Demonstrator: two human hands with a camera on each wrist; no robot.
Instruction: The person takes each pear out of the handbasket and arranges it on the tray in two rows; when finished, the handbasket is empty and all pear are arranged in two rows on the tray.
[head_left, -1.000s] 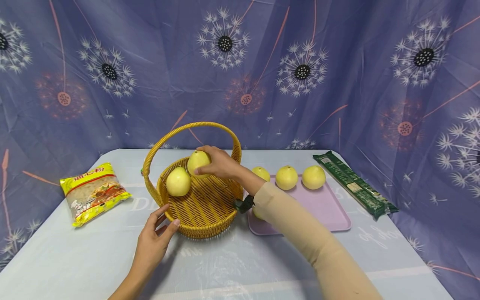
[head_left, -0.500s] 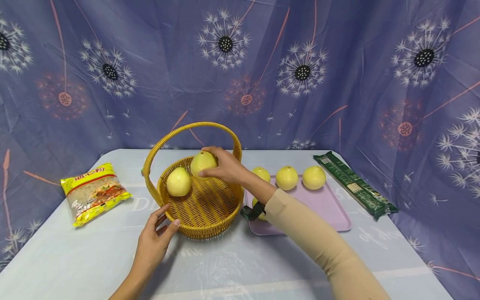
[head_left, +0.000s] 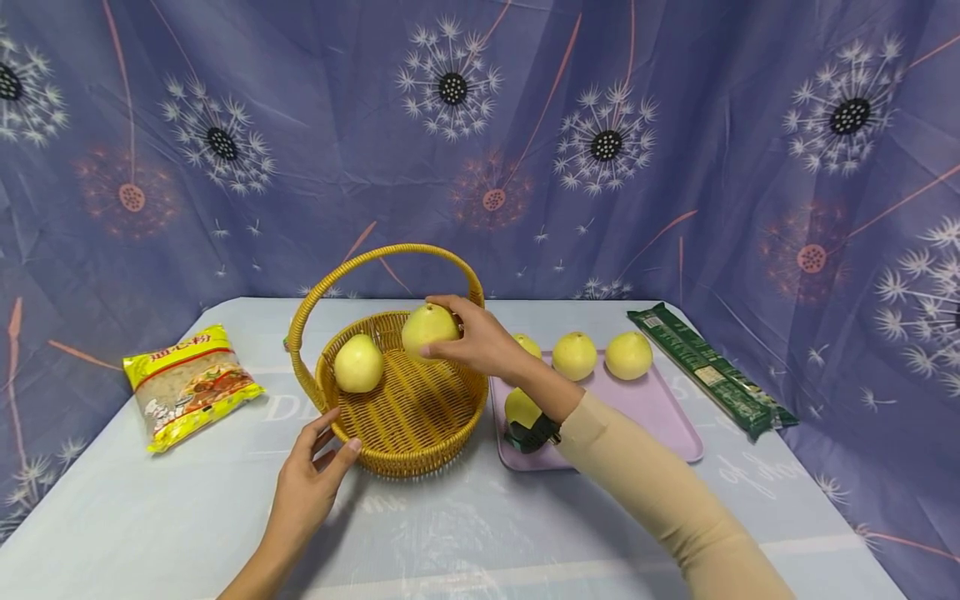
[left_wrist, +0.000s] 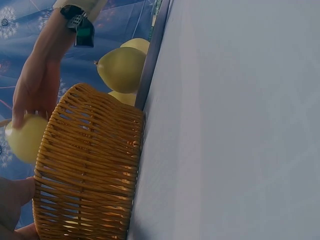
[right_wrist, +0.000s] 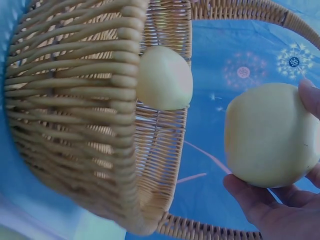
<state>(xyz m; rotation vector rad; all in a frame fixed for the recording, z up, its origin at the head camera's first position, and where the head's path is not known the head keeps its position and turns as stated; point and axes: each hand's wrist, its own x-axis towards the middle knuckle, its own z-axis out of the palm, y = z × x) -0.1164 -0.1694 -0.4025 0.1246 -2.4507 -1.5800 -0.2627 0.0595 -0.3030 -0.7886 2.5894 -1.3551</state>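
A pale yellow pear (head_left: 431, 331) is gripped by my right hand (head_left: 483, 337), raised at the level of the wicker basket's right back rim. In the right wrist view the held pear (right_wrist: 270, 135) is apart from the basket, with thumb and fingers around it. One more pear (head_left: 358, 364) sits inside the basket (head_left: 405, 462), at its left. My left hand (head_left: 307, 479) holds the basket's front left rim, with thumb and forefinger on it. The left wrist view shows the basket side (left_wrist: 90, 165) and those fingertips at its edge.
Right of the basket, a pink tray (head_left: 645, 417) bears several pears (head_left: 573, 357), partly hidden by the right arm. A yellow food bag (head_left: 191, 385) lies at the left, and long green packets (head_left: 705, 367) at the right. The basket's tall handle (head_left: 405, 248) arches overhead.
My right hand has moved to the right with the pear, from beside the other pear toward the basket's right side. The left hand and basket have stayed put.
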